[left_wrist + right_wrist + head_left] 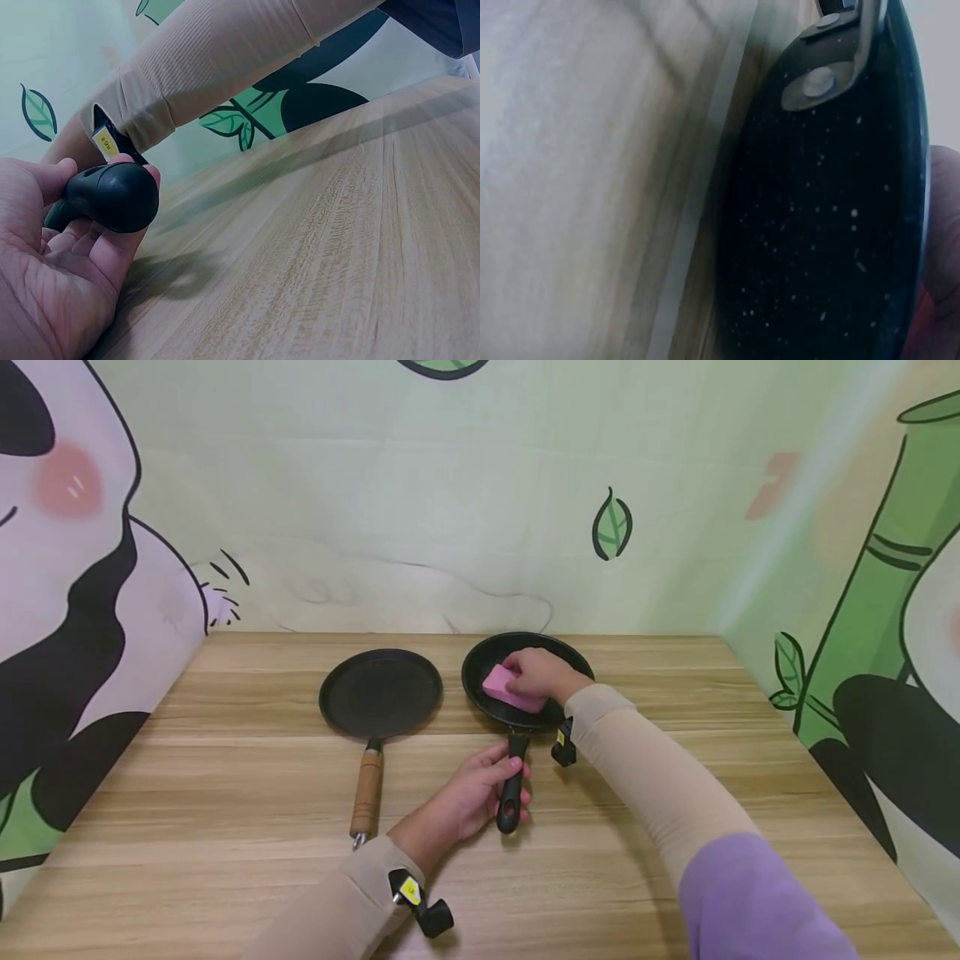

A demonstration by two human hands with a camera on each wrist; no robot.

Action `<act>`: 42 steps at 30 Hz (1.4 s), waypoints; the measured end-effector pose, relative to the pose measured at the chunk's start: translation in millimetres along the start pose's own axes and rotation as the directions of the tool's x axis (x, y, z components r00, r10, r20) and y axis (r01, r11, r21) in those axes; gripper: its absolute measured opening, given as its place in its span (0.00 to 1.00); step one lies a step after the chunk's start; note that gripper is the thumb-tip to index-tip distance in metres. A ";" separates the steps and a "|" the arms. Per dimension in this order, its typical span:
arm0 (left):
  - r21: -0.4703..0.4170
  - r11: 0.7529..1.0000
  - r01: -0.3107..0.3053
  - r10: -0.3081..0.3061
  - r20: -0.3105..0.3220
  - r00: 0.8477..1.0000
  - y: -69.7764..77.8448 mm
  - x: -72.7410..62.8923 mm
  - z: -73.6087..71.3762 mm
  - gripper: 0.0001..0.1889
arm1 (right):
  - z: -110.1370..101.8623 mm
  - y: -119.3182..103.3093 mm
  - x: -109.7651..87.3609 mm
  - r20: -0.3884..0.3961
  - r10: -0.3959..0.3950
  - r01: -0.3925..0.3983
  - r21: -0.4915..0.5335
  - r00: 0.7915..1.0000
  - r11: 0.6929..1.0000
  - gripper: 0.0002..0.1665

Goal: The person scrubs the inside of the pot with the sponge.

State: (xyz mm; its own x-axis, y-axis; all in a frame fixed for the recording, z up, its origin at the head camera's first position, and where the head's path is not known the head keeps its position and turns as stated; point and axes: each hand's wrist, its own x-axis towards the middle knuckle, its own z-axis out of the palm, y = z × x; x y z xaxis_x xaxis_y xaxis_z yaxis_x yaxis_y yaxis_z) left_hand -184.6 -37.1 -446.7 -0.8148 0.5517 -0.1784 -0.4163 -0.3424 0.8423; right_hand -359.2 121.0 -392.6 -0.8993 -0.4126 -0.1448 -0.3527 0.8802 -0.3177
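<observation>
A black frying pan (491,652) sits toward the back of the table, its handle (511,797) pointing at me. My left hand (480,785) holds that handle, thumb on top and fingers curled beneath; the left wrist view shows the handle's rounded end (124,196) between them. Inside the pan, my right hand (543,672) grips a pink sponge (510,689) against the cooking surface. The right wrist view looks at the pan's speckled outer wall (817,225) and a riveted bracket (821,82), with part of the hand (943,225) beyond the rim.
Left of the pan lies a flat black griddle pan (381,693) with a wooden handle (367,793), partly beside my left forearm. The wooden table (187,793) ends against a wall covering (360,510) printed with pandas and bamboo.
</observation>
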 end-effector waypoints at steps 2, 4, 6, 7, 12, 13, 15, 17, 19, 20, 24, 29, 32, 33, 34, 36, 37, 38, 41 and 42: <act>0.003 1.000 -0.002 0.002 -0.001 1.000 0.5 0.1 -0.2 0.25 | -0.6 -1.2 -0.2 -0.001 0.001 -0.001 -0.001 1.000 1.000 0.28; 0.004 1.000 -0.002 0.002 -0.005 1.000 0.9 -0.1 -0.2 0.25 | -1.1 -2.1 -0.4 -0.004 -0.003 0.003 -0.006 1.000 1.000 0.28; 0.003 1.000 -0.002 0.002 -0.009 1.000 1.0 -0.2 -0.2 0.25 | -1.6 -2.5 -1.1 -0.002 -0.008 0.008 -0.004 1.000 1.000 0.28; 0.001 1.000 -0.001 0.001 -0.011 1.000 1.0 -0.3 -0.2 0.25 | -1.9 -2.3 -1.3 -0.001 -0.015 0.015 -0.005 1.000 1.000 0.28; -0.002 1.000 0.000 0.000 -0.008 1.000 1.0 -0.8 0.5 0.25 | -4.5 0.3 -2.9 0.008 -0.056 0.056 0.007 0.998 0.998 0.27; -0.002 1.000 0.000 0.000 -0.007 1.000 0.8 -0.9 0.7 0.25 | -4.8 1.3 -3.3 0.011 -0.061 0.061 0.012 0.998 0.998 0.27; -0.001 1.000 -0.001 0.001 -0.005 1.000 0.4 -0.9 0.9 0.25 | -6.2 2.8 -4.2 0.018 -0.067 0.066 0.023 0.998 0.998 0.27; -0.001 1.000 -0.002 0.002 -0.004 1.000 0.5 -0.9 1.2 0.25 | -7.4 3.8 -4.6 0.022 -0.068 0.067 0.027 0.997 0.997 0.28; -0.003 1.000 -0.002 0.002 -0.006 1.000 0.7 -0.9 1.6 0.25 | -7.6 4.9 -4.3 0.023 -0.072 0.072 0.024 0.997 0.997 0.28; -0.002 1.000 -0.005 0.005 -0.005 1.000 0.5 -0.7 1.5 0.25 | -7.3 5.3 -3.9 0.023 -0.072 0.072 0.022 0.997 0.997 0.28; -0.002 1.000 -0.009 0.009 -0.006 1.000 0.1 -0.8 1.8 0.24 | -4.7 6.5 -2.8 0.023 -0.069 0.069 0.024 0.997 0.997 0.28; -0.005 1.000 -0.010 0.010 -0.005 1.000 -1.2 0.4 0.9 0.24 | -4.1 3.3 -3.4 0.025 -0.076 0.075 0.032 0.997 0.997 0.29; -0.003 1.000 -0.012 0.012 0.002 1.000 -1.8 1.5 0.1 0.23 | -4.0 0.3 -3.9 0.018 -0.086 0.086 0.024 0.996 0.996 0.29; -0.001 1.000 -0.013 0.013 0.006 1.000 -1.9 1.9 -0.2 0.23 | -3.6 -0.5 -4.0 0.014 -0.090 0.090 0.017 0.996 0.996 0.29; -0.001 1.000 -0.013 0.013 0.010 1.000 -1.9 2.2 -0.3 0.22 | -3.1 -1.2 -3.9 0.011 -0.092 0.091 0.009 0.996 0.996 0.29; -0.001 1.000 -0.012 0.012 0.013 1.000 -2.0 2.6 -0.8 0.22 | -2.4 -2.7 -3.8 0.007 -0.089 0.089 -0.001 0.996 0.996 0.30; 0.000 1.000 -0.013 0.013 0.013 1.000 -2.0 2.6 -1.0 0.21 | -2.2 -3.4 -3.8 0.006 -0.086 0.086 -0.005 0.996 0.996 0.30; -0.001 1.000 -0.011 0.011 0.009 1.000 -1.8 2.5 -0.9 0.21 | -1.8 -4.2 -4.0 0.007 -0.082 0.082 -0.006 0.997 0.997 0.30; -0.001 1.000 -0.010 0.010 0.000 1.000 -1.4 1.8 -0.3 0.20 | -1.9 -6.1 -5.3 0.010 -0.066 0.066 -0.004 0.998 0.998 0.30; 0.000 1.000 -0.010 0.010 -0.003 1.000 -1.2 1.6 0.1 0.20 | -2.1 -6.6 -6.0 0.011 -0.063 0.063 -0.002 0.998 0.998 0.31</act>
State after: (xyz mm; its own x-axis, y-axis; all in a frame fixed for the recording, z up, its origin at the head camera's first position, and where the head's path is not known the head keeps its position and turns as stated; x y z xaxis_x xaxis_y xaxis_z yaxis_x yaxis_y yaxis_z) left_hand -185.4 -35.8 -448.0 -0.8202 0.5459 -0.1713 -0.4081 -0.3483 0.8439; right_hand -352.0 118.1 -387.6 -0.8725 -0.4695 -0.1353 -0.4089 0.8531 -0.3240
